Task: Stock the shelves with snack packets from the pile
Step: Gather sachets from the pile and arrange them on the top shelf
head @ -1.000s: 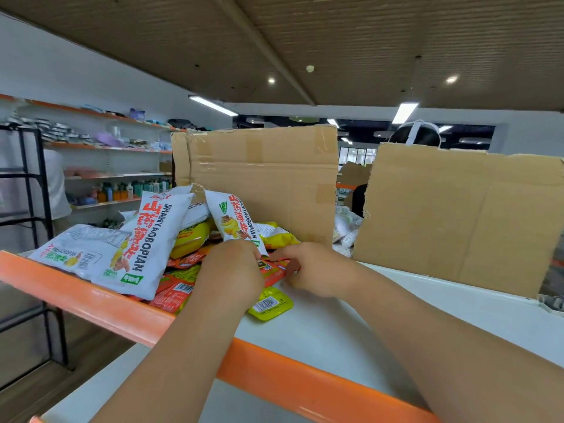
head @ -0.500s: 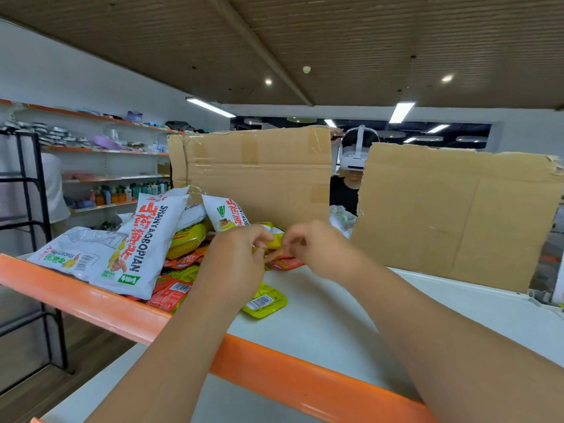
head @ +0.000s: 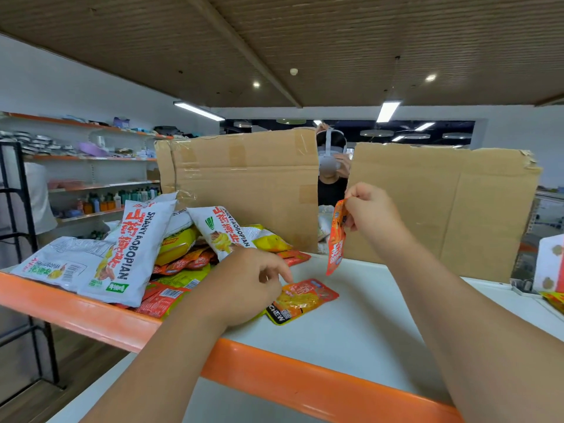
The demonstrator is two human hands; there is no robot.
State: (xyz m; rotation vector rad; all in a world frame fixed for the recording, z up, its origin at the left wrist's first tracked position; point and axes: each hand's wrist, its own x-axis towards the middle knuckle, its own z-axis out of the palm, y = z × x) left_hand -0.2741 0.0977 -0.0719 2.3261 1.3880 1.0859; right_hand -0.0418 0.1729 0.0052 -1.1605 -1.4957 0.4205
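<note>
Two brown cardboard sheets stand upright side by side, the left cardboard sheet [head: 244,184] patched with clear tape and the right cardboard sheet [head: 442,209] torn at its top corner. In the gap between them is a person in a black top [head: 331,190] wearing a white headset [head: 329,160]. Far left, a black metal rack [head: 12,209] stands before wall shelving [head: 91,158] that carries coloured bottles [head: 122,198]. Strip lights [head: 388,110] hang under a slatted wooden ceiling [head: 335,41].

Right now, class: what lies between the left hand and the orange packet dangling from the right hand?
The head view shows a flat orange packet beside the left hand, then bare white shelf before the dangling packet.
</note>
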